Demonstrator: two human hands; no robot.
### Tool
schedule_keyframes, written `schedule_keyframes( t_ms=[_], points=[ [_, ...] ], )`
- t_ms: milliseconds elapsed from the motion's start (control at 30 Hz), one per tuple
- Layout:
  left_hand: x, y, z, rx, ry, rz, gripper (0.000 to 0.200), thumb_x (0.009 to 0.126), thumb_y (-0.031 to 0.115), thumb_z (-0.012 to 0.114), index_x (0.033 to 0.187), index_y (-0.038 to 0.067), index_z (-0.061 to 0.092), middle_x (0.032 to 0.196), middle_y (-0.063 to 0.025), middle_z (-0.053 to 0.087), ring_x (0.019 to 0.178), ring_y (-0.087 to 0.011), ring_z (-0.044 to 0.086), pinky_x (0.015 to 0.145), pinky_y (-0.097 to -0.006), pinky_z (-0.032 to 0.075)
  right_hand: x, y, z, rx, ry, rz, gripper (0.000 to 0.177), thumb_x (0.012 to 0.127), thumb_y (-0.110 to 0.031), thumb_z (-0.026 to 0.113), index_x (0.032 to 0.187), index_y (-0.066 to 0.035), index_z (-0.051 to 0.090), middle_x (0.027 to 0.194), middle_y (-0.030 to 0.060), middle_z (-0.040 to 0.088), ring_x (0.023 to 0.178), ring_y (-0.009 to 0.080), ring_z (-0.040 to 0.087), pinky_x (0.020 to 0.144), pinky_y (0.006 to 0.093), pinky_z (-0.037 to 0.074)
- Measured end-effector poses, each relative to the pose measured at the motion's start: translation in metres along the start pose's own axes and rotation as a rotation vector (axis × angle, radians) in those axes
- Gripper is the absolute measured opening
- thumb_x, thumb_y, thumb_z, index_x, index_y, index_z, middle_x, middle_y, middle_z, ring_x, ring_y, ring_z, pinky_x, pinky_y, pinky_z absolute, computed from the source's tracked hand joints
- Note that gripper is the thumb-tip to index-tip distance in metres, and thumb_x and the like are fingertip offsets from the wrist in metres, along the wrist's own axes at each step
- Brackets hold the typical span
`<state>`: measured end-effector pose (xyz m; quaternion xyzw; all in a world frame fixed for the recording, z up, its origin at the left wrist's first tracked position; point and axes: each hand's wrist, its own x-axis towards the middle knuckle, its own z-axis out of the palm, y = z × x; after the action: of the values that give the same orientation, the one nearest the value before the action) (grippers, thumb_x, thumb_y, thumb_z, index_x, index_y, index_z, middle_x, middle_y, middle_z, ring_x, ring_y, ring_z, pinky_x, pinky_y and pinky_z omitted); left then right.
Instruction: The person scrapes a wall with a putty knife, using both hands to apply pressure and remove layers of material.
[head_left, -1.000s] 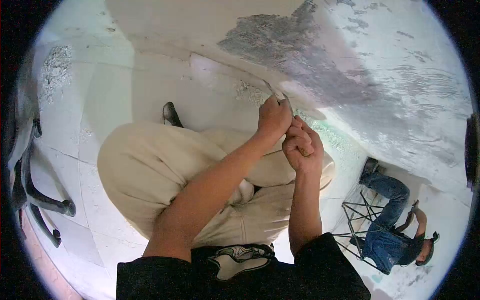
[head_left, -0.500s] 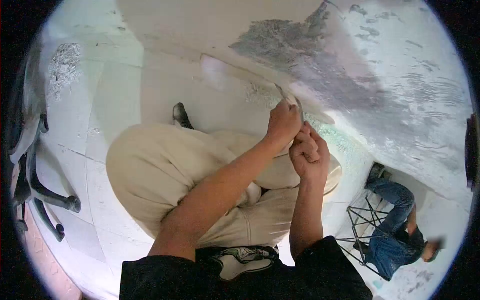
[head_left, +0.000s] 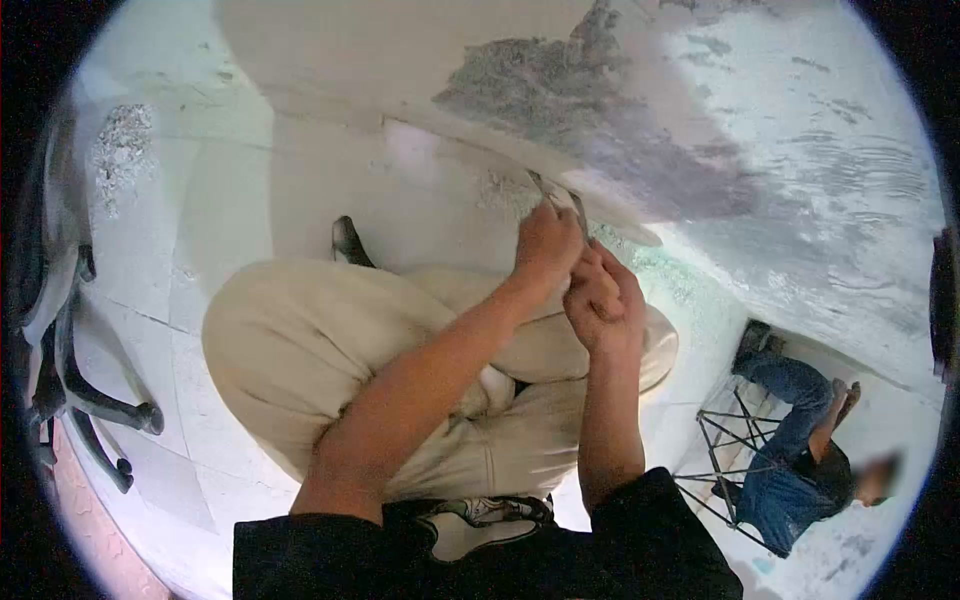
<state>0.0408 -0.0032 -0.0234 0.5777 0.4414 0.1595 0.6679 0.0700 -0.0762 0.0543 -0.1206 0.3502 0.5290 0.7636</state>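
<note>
Both my hands are close together in front of my knees, low by the scraped wall. My left hand is closed around a putty knife, its thin blade pointing up and away toward the foot of the wall. Just right of it and nearer to me, my right hand is closed, palm side up, on a second putty knife. The two blades stand side by side, tips close to each other. Both handles are hidden inside my fingers.
The wall on the right has grey, rough patches. Pale tiled floor lies left, with a black chair base on it. At lower right, a person in jeans sits on a folding stool. My shoe sticks out ahead.
My hands and the putty knives sit slightly further left in view, along with the whole scene. The seated person's hands have come into sight, raised in front of the knees.
</note>
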Motion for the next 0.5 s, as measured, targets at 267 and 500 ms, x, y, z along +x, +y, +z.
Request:
schedule_keyframes(
  t_ms=[267,500],
  points=[
    [0.002,0.0,-0.007,-0.017,-0.029,-0.009,0.034,0.088,0.021,0.045,0.098,-0.011,0.053,0.093,-0.0316,0.058,0.089,-0.0458,0.056,0.08,-0.0525,0.043,-0.002,0.0,-0.003,0.013,-0.019,0.02,0.037,0.101,-0.027,0.026,0.081,0.001,0.04,0.051,0.0038,0.036,0.029,0.0082,0.023,0.027,0.0202,0.027],
    [-0.001,-0.001,-0.006,-0.012,-0.13,0.029,0.033,0.088,0.021,0.045,0.096,-0.01,0.053,0.098,-0.0325,0.057,0.096,-0.0462,0.054,0.083,-0.052,0.041,-0.003,-0.004,-0.004,-0.021,-0.021,0.031,0.037,0.101,-0.027,0.027,0.08,0.0,0.04,0.05,0.004,0.036,0.029,0.0083,0.024,0.026,0.0199,0.029]
  ],
)
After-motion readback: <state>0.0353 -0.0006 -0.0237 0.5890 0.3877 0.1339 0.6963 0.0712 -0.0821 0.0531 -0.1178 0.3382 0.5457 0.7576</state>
